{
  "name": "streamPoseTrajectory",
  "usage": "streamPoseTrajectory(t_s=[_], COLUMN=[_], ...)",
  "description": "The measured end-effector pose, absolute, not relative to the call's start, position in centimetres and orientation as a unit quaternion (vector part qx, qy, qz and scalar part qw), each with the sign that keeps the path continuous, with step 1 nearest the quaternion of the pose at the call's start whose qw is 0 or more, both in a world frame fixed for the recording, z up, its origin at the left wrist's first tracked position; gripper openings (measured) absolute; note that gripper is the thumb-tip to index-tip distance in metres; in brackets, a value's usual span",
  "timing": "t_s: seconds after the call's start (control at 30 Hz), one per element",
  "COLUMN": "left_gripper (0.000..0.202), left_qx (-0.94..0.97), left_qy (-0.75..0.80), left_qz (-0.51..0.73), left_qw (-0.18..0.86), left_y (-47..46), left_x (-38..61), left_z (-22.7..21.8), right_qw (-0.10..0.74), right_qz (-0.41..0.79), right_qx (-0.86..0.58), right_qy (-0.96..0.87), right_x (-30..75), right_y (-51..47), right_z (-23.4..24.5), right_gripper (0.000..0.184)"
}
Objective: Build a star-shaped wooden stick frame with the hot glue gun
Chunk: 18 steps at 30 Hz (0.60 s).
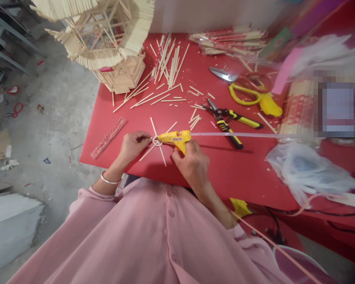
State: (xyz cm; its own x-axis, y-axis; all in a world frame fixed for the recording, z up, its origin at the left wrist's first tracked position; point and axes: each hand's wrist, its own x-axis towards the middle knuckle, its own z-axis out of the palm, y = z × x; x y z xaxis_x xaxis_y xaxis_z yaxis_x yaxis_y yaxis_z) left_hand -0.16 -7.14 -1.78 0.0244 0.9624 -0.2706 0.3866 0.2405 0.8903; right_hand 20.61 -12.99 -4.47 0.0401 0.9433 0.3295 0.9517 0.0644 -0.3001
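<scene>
Head view, glue gun (175, 137), sticks (235, 44) in bag (203, 42)

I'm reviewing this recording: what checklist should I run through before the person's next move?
1. Glue gun in right hand: ok.
2. Nozzle at hub of stick star: ok.
3. Left hand gripping a stick: cannot tell; fingertips are by the hub.
4. Glue stick in gun's rear: ok.
5. Glue stick clear of cutters: not ok; it crosses one handle in this view, contact unclear.
6. Gun hot: cannot tell.
</scene>
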Motion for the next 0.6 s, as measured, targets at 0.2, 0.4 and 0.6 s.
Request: streamPoseTrajectory(t_s=[0.2,0.4,0.6], left_gripper=[0.011,0.011,0.012], left_qx=[0.631,0.664,0.670], left_qy=[0.620,0.618,0.615], left_qz=[0.280,0.258,0.254], left_qw=[0.372,0.332,0.331], left_y=[-7.07,-7.01,-7.03], left_x=[-0.37,-0.30,-0.41], left_z=[-1.63,-1.45,-1.52], right_qw=[0.224,0.225,0.230], right_qz=[-0.020,-0.016,-0.011], right_qx=[-0.684,-0.683,-0.677], right_qy=[-0.694,-0.695,-0.699], right_x=[20.68,20.72,20.67], right_y=[-12.98,-12.92,-12.96], right_z=[-4.51,-4.35,-4.31], right_gripper=[0.023,0.022,0.021])
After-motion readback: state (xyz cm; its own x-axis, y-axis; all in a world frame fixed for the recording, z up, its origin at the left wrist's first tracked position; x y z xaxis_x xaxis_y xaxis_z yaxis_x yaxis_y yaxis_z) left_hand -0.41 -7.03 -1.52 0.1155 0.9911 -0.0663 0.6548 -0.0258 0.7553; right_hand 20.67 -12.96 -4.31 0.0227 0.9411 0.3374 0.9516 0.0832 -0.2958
